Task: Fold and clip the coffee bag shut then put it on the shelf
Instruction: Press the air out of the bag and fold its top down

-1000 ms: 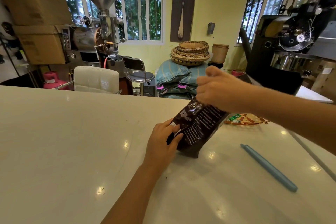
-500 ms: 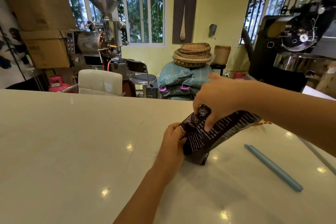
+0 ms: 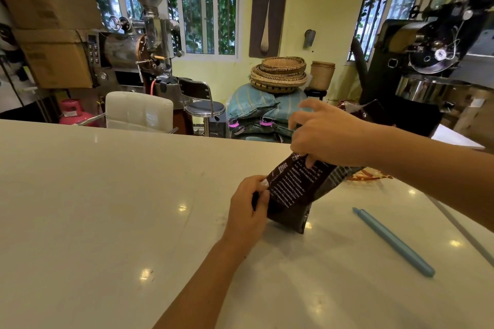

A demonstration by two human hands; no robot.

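Observation:
A dark brown coffee bag [image 3: 295,189] with white print stands tilted on the white counter [image 3: 107,208], its top bent over toward the right. My left hand [image 3: 247,211] grips the bag's left edge near its lower half. Over the fold, my right hand [image 3: 324,132] presses down with thumb and fingers, the index finger raised. The bag's top flap [image 3: 371,109] shows behind my right wrist. A long light blue sealing clip [image 3: 394,242] lies on the counter to the right of the bag, apart from both hands.
An orange-patterned wrapper [image 3: 366,176] lies behind the bag under my right forearm. Beyond the counter's far edge stand a white chair [image 3: 139,111], a stool [image 3: 205,107], sacks with stacked baskets [image 3: 279,72], and coffee roasters at left [image 3: 139,43] and right [image 3: 427,56].
The bag's top has been bent over to the right, and my right hand has shifted from pinching the top to pressing on the fold. My left hand stays on the bag's side.

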